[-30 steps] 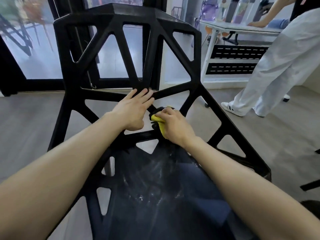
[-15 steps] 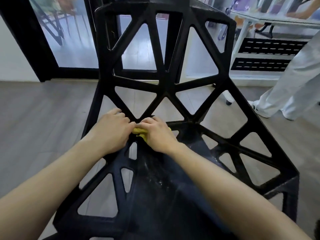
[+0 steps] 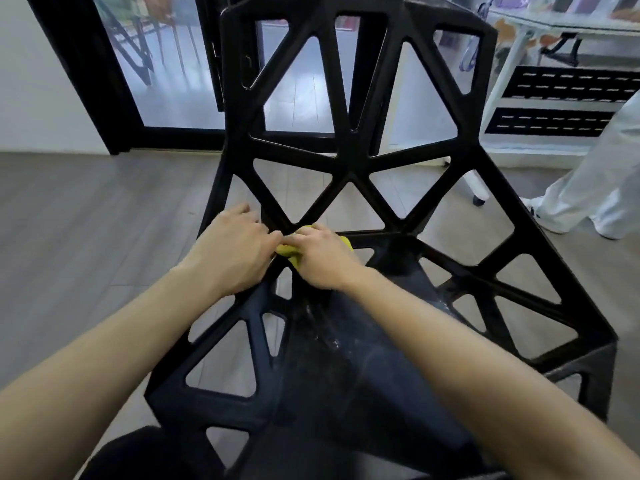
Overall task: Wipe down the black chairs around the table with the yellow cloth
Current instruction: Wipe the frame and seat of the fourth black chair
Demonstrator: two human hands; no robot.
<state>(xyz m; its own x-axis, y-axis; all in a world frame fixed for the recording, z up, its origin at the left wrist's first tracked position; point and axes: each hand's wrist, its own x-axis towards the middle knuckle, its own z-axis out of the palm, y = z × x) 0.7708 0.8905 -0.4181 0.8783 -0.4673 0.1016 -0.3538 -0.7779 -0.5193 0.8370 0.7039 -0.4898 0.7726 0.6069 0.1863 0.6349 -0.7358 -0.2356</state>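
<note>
On a grey wood-plank floor [image 3: 86, 216] before a black-framed glass door [image 3: 166, 81], the black openwork plastic chair [image 3: 349, 174] of triangular struts stands upright, its right hand [image 3: 320, 258] gripping a crumpled yellow cloth [image 3: 289, 251] at the seat's back junction, left hand [image 3: 232, 251] curled on a strut beside it.

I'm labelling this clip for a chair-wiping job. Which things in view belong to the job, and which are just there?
Job:
- black chair
- yellow cloth, bunched under the right hand
- left hand, resting on the chair frame

Just there:
- white table
- glass door
- another person's white trousers
</note>
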